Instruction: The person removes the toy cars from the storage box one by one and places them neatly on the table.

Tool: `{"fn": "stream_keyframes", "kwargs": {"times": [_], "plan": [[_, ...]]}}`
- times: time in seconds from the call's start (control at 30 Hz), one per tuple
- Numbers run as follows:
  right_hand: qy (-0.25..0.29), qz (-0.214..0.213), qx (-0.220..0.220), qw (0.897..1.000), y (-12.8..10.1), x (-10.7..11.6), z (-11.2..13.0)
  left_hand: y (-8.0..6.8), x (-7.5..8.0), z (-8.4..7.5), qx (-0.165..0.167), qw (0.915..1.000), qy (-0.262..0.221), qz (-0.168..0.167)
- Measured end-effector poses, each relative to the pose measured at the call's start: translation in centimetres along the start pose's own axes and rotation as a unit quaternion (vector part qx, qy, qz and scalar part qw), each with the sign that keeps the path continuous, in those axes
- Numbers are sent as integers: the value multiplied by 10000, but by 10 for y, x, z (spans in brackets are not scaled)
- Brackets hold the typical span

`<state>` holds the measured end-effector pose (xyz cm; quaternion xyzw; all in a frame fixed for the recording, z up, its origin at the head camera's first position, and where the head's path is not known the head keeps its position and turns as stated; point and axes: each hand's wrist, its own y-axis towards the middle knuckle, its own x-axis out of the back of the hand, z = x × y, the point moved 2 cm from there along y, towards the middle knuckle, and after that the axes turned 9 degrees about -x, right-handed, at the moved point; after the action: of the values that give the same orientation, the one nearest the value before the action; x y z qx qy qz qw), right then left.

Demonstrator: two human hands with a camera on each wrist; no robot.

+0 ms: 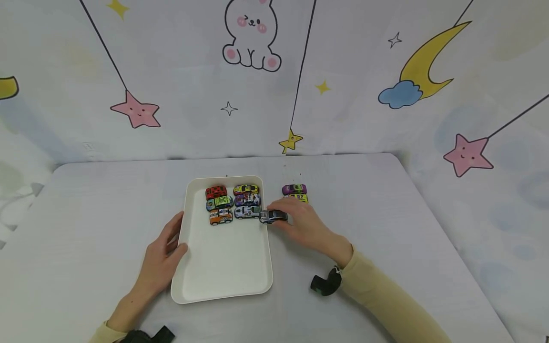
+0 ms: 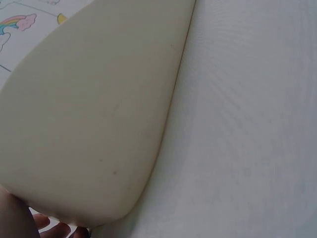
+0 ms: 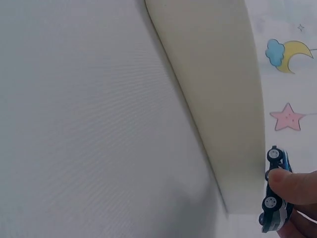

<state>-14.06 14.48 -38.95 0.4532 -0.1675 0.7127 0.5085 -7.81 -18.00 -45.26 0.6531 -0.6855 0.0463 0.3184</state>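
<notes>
while the white tray (image 1: 223, 267) lay flat on the pale table (image 1: 386, 228), noted left hand (image 1: 160, 259) gripping its left rim, thumb over the edge and fingers tucked beneath; in the left wrist view, fingertips (image 2: 54, 230) just visible under the tray's corner. recorded right hand (image 1: 302, 224) pinching a grey toy car (image 1: 273, 216) between thumb and fingers, the car right at the tray's right rim, level with the nearest row inside; could not tell whether it touched the rim or rested on the table. in the right wrist view, saw the thumb pressed on the car's side, wheels facing the camera, tray wall just beside it. counted six cars in the tray's far end, in two columns: red car (image 1: 216, 192), green car (image 1: 219, 203), orange car (image 1: 220, 216); yellow car (image 1: 246, 189), purple-blue car (image 1: 247, 199), white car (image 1: 247, 212). outside, beyond the right hand, found a purple car (image 1: 294, 189) and a yellow-green car (image 1: 298, 196), partly hidden by the fingers. logged black wrist straps on both forearms.
</notes>
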Motion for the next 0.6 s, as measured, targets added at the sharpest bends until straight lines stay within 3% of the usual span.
{"fn": "stream_keyframes", "kwargs": {"times": [0.33,0.6], "plan": [[-10,-227,215,9995,-3,4,-12,0,0,-1,15,10000,8,-9],[-131,-75,-132,9998,-5,8,-22,1,0,-1,-25,10000,-5,-7]]}}
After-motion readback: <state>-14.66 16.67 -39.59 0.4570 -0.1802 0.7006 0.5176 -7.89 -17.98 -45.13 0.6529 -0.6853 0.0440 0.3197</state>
